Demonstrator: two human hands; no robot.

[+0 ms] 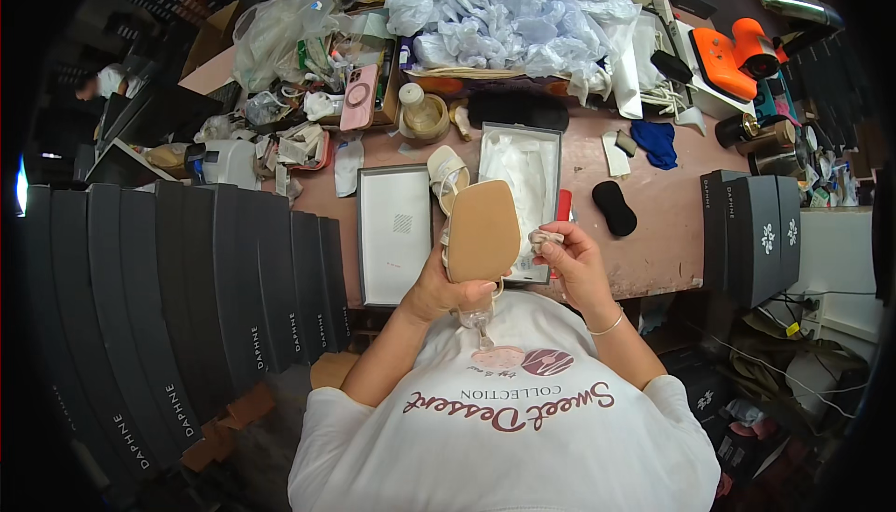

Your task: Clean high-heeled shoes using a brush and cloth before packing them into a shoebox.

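Note:
My left hand [441,290] grips a beige high-heeled sandal [482,230] by its heel end, the tan sole turned up toward me and the clear heel pointing at my chest. My right hand [567,260] pinches a small crumpled beige wad [544,237] beside the sole's right edge. A second beige sandal [447,174] lies on the pink table [667,223] just beyond. Behind the held sandal an open shoe box [522,174] lined with white tissue stands, and its lid [395,234] lies inside-up to the left.
A row of black shoe boxes [187,297] stands at my left, and two more [754,232] at the right table edge. A black pad [614,207], a blue cloth [656,141], a pink phone [358,97], crumpled plastic bags [523,13] and an orange tool [737,56] lie farther back. Another person [101,83] is far left.

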